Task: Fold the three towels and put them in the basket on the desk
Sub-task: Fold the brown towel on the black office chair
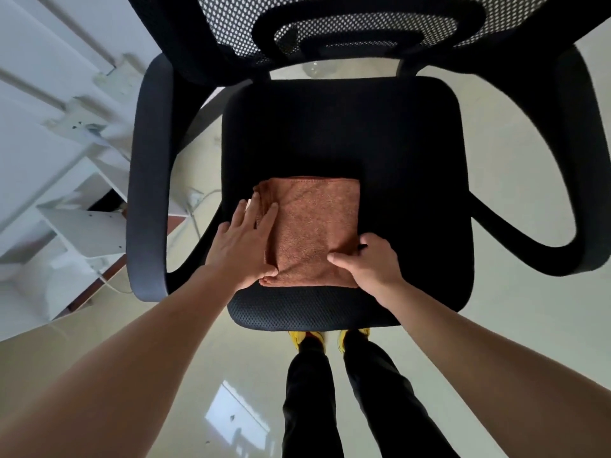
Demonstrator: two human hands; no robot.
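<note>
A brown towel [314,223], folded into a near square, lies on the front part of a black office chair's seat [344,133]. My left hand [243,244] rests flat on the towel's left edge, fingers spread and pointing away from me. My right hand [370,259] grips the towel's near right corner, thumb on top and fingers curled under the edge. No basket and no other towel is in view.
The chair's armrests [145,180] curve out on both sides and its mesh back [330,24] stands at the top. White shelving [76,223] stands at the left. My legs and yellow shoes [325,338] stand on the glossy floor before the seat.
</note>
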